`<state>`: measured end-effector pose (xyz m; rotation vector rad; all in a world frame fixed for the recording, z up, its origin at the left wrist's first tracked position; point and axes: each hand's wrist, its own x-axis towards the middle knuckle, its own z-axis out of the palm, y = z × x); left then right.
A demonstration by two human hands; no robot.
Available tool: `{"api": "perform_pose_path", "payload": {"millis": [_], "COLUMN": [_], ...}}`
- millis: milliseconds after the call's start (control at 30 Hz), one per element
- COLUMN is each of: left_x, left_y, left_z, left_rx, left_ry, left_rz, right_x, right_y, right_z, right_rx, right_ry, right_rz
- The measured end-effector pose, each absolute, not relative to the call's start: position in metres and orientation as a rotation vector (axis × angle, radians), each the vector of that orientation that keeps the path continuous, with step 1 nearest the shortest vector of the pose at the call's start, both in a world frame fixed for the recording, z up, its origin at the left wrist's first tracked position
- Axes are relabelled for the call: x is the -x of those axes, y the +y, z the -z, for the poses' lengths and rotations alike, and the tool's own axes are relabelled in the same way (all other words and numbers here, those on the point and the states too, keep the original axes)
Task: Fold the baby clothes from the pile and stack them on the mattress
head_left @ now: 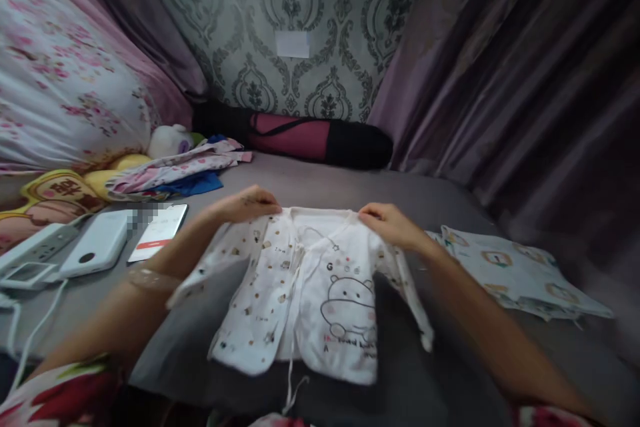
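Observation:
A small white baby jacket (340,320) hangs front side toward me above the grey bed surface. It has a hippo drawing on one front panel, small prints on the other, and thin white ties dangling down the middle. My left hand (255,205) pinches the shoulder by the collar on the left. The opposite shoulder is gripped by my right hand (387,221), fingers closed on the cloth. Both sleeves droop outward, and the collar is stretched between the two hands.
A folded white printed cloth (520,270) lies at the right. On the left are a phone (163,230), a white power bank (97,243), a power strip (43,247) with cables, and crumpled clothes (180,170). A long black-and-maroon bag (300,137) lies along the wall.

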<state>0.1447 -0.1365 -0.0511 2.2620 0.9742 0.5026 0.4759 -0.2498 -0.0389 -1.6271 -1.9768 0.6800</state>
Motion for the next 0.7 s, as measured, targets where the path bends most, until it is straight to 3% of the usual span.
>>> {"api": "perform_pose_path", "payload": {"millis": [100,200,700], "left_x": [-0.155,-0.161,-0.19], "left_y": [-0.116,-0.102,0.001], "left_z": [0.112,0.138,0.161], "left_rx": [-2.338,-2.438,-2.57], "left_ry": [1.007,1.049,1.196], "left_rz": [-0.318,-0.279,-0.209], "right_x": [-0.478,-0.481,-0.488], "right_y": [-0.226,-0.211,-0.121], "right_z": [0.102,0.134,0.133], "right_rx": [1.688,1.792,2.14], "right_ry": [-2.139,-2.274,-2.443], "right_rz": [-0.5,-0.354,-0.084]}}
